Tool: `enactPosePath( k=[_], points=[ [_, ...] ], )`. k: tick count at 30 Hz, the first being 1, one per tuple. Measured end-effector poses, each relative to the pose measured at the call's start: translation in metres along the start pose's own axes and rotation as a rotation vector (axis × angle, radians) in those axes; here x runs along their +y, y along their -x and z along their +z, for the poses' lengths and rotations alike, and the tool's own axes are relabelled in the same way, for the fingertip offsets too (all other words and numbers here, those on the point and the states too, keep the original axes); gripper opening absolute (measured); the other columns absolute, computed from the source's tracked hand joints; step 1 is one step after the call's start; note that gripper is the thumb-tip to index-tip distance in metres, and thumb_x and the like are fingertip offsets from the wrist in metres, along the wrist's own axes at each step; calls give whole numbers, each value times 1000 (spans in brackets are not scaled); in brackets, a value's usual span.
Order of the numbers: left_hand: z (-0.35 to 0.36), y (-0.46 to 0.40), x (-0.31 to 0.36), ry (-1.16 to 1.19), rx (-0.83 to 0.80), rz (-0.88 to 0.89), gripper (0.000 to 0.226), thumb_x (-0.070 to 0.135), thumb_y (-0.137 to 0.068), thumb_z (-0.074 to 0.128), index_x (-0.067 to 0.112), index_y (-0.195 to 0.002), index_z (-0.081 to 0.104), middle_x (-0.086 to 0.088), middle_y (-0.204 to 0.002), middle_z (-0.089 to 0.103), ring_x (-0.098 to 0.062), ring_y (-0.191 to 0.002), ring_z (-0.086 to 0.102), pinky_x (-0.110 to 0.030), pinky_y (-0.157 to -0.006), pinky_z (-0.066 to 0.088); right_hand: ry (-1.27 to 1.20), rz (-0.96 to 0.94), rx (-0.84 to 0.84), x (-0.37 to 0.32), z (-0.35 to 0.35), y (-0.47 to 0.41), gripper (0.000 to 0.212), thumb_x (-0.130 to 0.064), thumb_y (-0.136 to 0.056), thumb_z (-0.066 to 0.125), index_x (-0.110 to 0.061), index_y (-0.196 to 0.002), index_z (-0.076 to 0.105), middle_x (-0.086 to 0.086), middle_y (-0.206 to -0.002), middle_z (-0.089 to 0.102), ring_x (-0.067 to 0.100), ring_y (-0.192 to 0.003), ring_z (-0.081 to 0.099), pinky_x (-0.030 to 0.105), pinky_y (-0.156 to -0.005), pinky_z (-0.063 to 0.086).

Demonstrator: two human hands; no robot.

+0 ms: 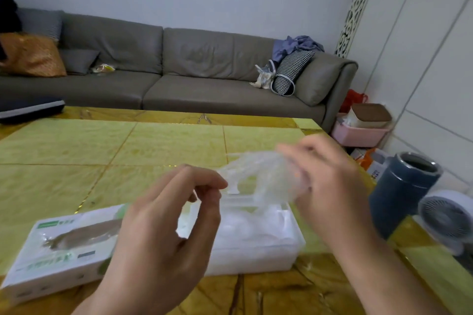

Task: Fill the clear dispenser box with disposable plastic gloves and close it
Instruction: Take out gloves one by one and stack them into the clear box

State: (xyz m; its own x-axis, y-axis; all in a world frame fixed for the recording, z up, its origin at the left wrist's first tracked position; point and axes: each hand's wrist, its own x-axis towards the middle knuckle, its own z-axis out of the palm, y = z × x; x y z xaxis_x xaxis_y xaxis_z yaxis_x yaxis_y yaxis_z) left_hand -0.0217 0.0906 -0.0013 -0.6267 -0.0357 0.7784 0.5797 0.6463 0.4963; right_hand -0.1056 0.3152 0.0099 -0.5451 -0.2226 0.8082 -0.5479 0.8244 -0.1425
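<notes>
**Gloves held over open dispenser box**

Both hands are hovering above the clear dispenser box, which is sitting lidless on the yellow table w/ a pale, blurry heap inside, prob. gloves. R hand is gripping a crumpled bunch of plastic gloves, fingers curled round it. L hand is pinching thumb & fingertips together at the bunch's near edge. Glove retail pack is lying just left of the box.
</notes>
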Motion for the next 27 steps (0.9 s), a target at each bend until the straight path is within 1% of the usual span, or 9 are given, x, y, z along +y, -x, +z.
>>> enactPosePath(
  k=[2, 3, 5, 8, 11, 13, 17, 21, 27],
  points=[
    [7, 3, 0, 15, 43, -48, 13, 14, -91, 63, 24, -98, 67, 12, -89, 67, -19, -87, 65, -23, -74, 47, -29, 32, 181, 5, -15, -3, 24, 4, -96, 66, -4, -117, 75, 8, -102, 68, 29, -94, 63, 40, -79, 52],
    [8, 6, 0, 15, 59, -69, 13, 14, -90, 62, 24, -98, 67, 12, -89, 67, -18, -87, 65, -22, -74, 47, -40, 0, 182, 2, -16, -1, 17, 0, -98, 65, -5, -111, 74, 6, -99, 67, 27, -93, 62, 39, -80, 52],
    [11, 11, -1, -1, 64, -92, 14, 15, -90, 62, 25, -97, 66, 14, -88, 67, -15, -87, 65, -18, -74, 46, -23, -86, -64, -8, -10, 8, 14, -4, -94, 70, -15, -102, 74, -3, -96, 63, 18, -94, 57, 28, -81, 49],
    [13, 11, 0, -37, 48, -98, 14, 15, -89, 62, 26, -97, 66, 15, -88, 66, -13, -87, 63, -15, -74, 45, -23, -89, -608, -13, 6, 20, 31, -5, -97, 64, -30, -112, 74, -16, -103, 58, 10, -106, 49, 21, -86, 43],
    [16, 3, 4, -60, -15, -55, 16, 11, -91, 62, 25, -100, 65, 16, -92, 64, -7, -91, 61, -12, -76, 43, -64, 26, -822, -6, 13, 20, 40, -4, -101, 52, -34, -120, 70, -17, -110, 54, 8, -115, 48, 21, -88, 41],
    [25, -4, 1, -110, -138, -31, 19, 10, -96, 61, 26, -105, 66, 19, -101, 61, -1, -97, 58, -10, -82, 43, -56, 39, -851, -5, 18, 20, 38, -7, -103, 50, -34, -123, 68, -16, -113, 54, 9, -114, 49, 25, -91, 43],
    [53, -17, -21, -206, -545, -148, 29, 18, -100, 55, 37, -122, 61, 25, -118, 53, 0, -107, 56, -20, -87, 49, -54, 113, -878, -8, 28, 24, 47, -1, -96, 55, -34, -129, 63, -18, -101, 52, 3, -84, 50, 21, -72, 42],
    [73, -19, -49, -409, -887, -305, 45, 40, -104, 49, 38, -149, 45, 14, -138, 56, -10, -128, 52, -30, -101, 49, -81, 195, -905, -6, 30, 25, 49, 6, -94, 63, -29, -128, 69, -16, -113, 58, 3, -92, 61, 26, -85, 57],
    [75, -21, -60, -544, -1036, -318, 55, 65, -97, 50, 38, -144, 49, 11, -132, 64, -14, -121, 60, -36, -95, 53, -1, 198, -922, 7, 33, 26, 37, 6, -90, 65, -25, -105, 78, -13, -114, 59, 9, -94, 63, 31, -87, 60]
  ],
)
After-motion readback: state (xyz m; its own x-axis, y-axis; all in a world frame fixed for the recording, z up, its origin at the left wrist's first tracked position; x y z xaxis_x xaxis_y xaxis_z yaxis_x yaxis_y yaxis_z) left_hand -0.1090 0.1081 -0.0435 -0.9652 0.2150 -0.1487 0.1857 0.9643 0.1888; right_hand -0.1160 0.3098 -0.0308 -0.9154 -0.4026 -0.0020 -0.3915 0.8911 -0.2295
